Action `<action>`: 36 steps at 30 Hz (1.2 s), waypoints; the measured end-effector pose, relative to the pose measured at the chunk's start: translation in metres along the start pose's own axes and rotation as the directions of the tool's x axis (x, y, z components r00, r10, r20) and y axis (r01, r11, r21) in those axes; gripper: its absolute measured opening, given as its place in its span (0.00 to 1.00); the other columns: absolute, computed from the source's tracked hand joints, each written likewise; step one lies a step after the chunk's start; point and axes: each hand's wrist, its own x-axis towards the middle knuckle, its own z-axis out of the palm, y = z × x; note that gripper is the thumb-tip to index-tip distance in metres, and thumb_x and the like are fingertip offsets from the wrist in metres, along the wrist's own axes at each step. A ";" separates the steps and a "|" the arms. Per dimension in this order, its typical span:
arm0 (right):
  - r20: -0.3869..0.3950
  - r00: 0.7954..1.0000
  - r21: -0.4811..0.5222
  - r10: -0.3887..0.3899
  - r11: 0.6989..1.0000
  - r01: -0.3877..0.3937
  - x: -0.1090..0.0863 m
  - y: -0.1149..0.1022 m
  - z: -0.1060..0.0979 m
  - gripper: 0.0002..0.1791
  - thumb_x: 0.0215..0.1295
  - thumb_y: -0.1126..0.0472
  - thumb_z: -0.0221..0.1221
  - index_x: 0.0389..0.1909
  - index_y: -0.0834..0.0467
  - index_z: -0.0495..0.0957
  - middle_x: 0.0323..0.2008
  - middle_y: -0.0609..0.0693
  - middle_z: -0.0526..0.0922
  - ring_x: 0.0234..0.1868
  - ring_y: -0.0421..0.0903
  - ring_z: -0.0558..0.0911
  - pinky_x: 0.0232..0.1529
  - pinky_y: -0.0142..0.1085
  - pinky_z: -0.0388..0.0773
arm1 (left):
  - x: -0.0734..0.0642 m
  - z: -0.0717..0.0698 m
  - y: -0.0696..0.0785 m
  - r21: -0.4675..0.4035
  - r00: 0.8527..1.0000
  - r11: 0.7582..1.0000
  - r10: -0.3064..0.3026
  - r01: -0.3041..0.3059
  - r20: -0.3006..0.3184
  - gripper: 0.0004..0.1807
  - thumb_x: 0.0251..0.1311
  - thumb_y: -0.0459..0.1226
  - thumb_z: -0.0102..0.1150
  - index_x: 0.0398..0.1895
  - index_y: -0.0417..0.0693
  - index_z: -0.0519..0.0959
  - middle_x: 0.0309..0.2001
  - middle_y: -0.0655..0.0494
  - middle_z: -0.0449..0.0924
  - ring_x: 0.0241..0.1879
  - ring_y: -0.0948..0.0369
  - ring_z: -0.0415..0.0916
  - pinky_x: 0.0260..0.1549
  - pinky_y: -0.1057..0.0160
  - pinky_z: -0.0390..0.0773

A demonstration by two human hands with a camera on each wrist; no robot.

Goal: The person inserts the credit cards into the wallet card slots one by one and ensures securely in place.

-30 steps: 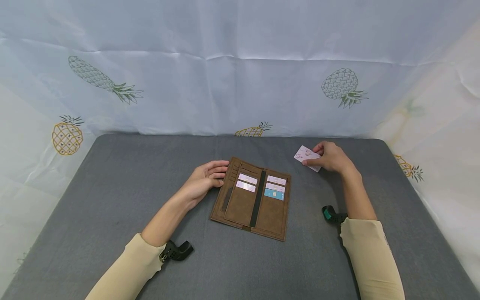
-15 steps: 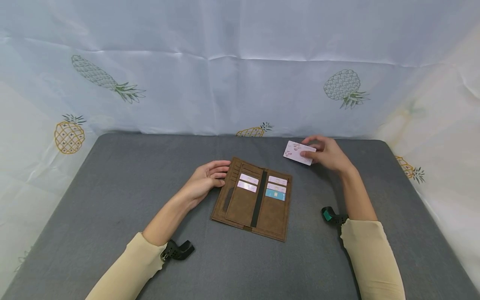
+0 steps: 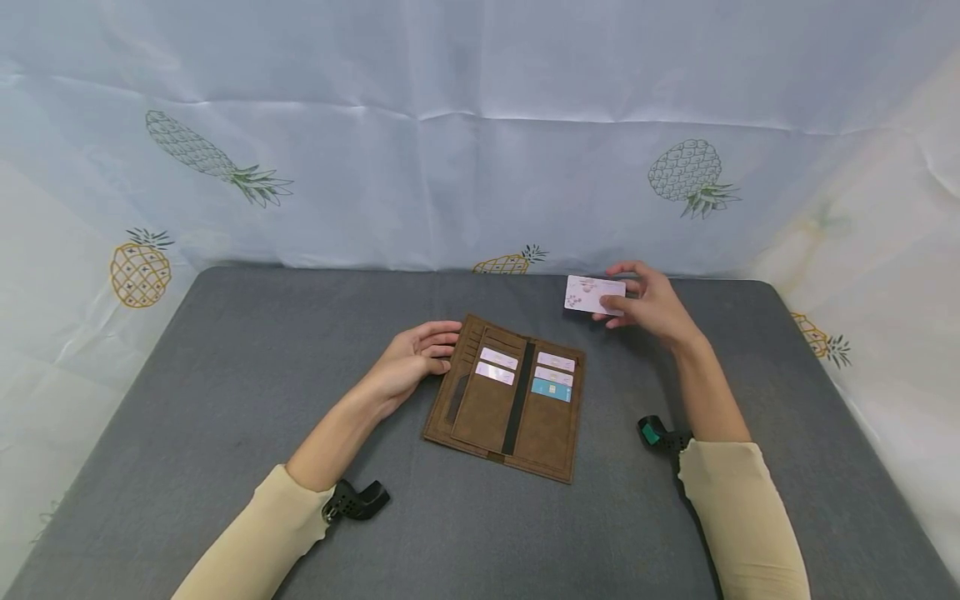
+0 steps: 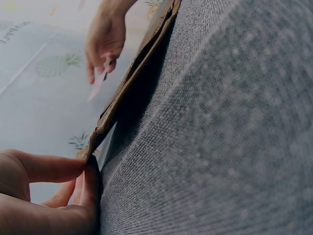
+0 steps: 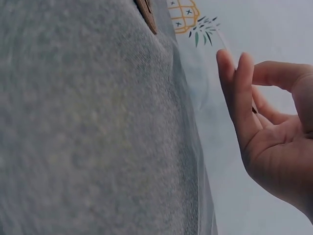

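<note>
A brown wallet (image 3: 480, 417) lies spread flat on the grey table in the head view, with a dark strap down its middle. Pink cards (image 3: 495, 373) show in its left slots; on the right, more pink cards (image 3: 556, 362) sit above a blue card (image 3: 551, 390). My left hand (image 3: 401, 367) is at the wallet's left edge. In the left wrist view, its thumb and fingers pinch the wallet's edge (image 4: 129, 81), which is lifted off the cloth. My right hand (image 3: 651, 307) pinches a pink flowered card (image 3: 581, 293) by its right end, beyond the wallet.
The grey table (image 3: 262, 375) ends at the back against a pale pineapple-print curtain (image 3: 420, 192), which also hangs at both sides. A black wrist camera (image 3: 358, 502) is on the left wrist, another black wrist camera (image 3: 660, 435) on the right.
My right hand has moved the pink card left and towards the back, turning it so its printed face shows more fully. The left hand and wallet have stayed put.
</note>
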 end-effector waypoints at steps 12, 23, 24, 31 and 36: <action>-0.048 0.999 -0.074 0.003 0.997 -0.007 0.002 -0.011 0.016 0.39 0.72 0.56 0.71 0.75 0.67 0.62 0.38 0.45 0.93 0.32 0.44 0.92 0.35 0.37 0.89 | 0.000 0.000 0.001 0.001 1.000 1.000 -0.005 0.005 -0.002 0.38 0.69 0.19 0.51 0.83 0.43 0.64 0.79 0.39 0.67 0.75 0.45 0.69 0.60 0.64 0.79; -0.015 0.992 -0.063 -0.123 0.990 0.122 0.004 -0.016 0.036 0.32 0.76 0.62 0.66 0.75 0.66 0.66 0.36 0.41 0.91 0.34 0.49 0.90 0.34 0.38 0.85 | 0.000 0.001 0.002 -0.004 1.000 1.000 -0.008 0.008 -0.006 0.38 0.69 0.19 0.51 0.83 0.43 0.65 0.78 0.39 0.67 0.74 0.45 0.69 0.60 0.65 0.79; -0.012 0.991 -0.058 -0.133 0.990 0.132 0.004 -0.017 0.038 0.31 0.77 0.63 0.65 0.75 0.66 0.66 0.38 0.45 0.91 0.34 0.50 0.89 0.34 0.38 0.85 | 0.000 0.001 0.002 -0.004 1.000 1.000 -0.007 0.007 -0.006 0.38 0.69 0.19 0.51 0.83 0.43 0.65 0.78 0.39 0.67 0.74 0.45 0.69 0.60 0.65 0.79; 0.015 0.986 -0.066 -0.163 0.984 0.164 0.005 -0.019 0.050 0.30 0.78 0.71 0.59 0.77 0.64 0.66 0.49 0.72 0.86 0.37 0.52 0.86 0.35 0.37 0.84 | 0.000 0.001 0.002 -0.005 1.000 1.000 -0.006 0.006 -0.007 0.38 0.69 0.19 0.51 0.83 0.43 0.65 0.79 0.39 0.68 0.75 0.45 0.69 0.60 0.64 0.79; 0.030 0.986 -0.084 -0.162 0.983 0.164 0.005 -0.020 0.058 0.30 0.78 0.70 0.60 0.77 0.62 0.65 0.48 0.73 0.87 0.38 0.53 0.86 0.37 0.37 0.84 | 0.000 0.001 0.001 -0.006 1.000 1.000 -0.009 0.009 -0.009 0.38 0.69 0.19 0.51 0.83 0.43 0.65 0.79 0.39 0.68 0.74 0.46 0.70 0.59 0.65 0.79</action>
